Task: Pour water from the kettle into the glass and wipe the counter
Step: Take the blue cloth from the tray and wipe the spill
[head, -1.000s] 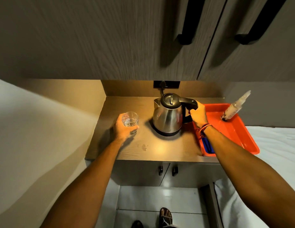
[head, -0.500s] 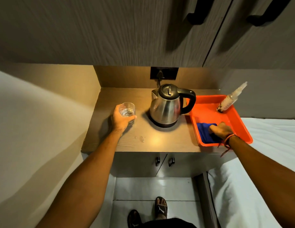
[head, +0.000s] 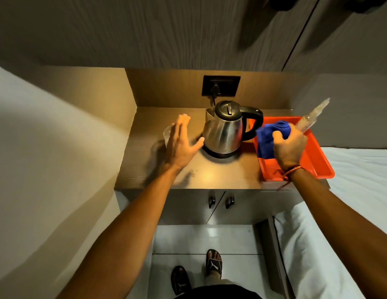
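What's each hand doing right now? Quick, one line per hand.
Left hand: open, fingers spread, holding nothing, raised in front of the glass.
Right hand: closed on the blue cloth, lifted above the red tray.

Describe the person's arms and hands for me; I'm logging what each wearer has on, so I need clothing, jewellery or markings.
Both forearms are bare, with no sleeves in view. The right hand has a thin red-orange thread band tied round its wrist, a loose end trailing below. The left hand shows no band, watch or ring, and its fingers are slightly blurred. No gloves on either hand.
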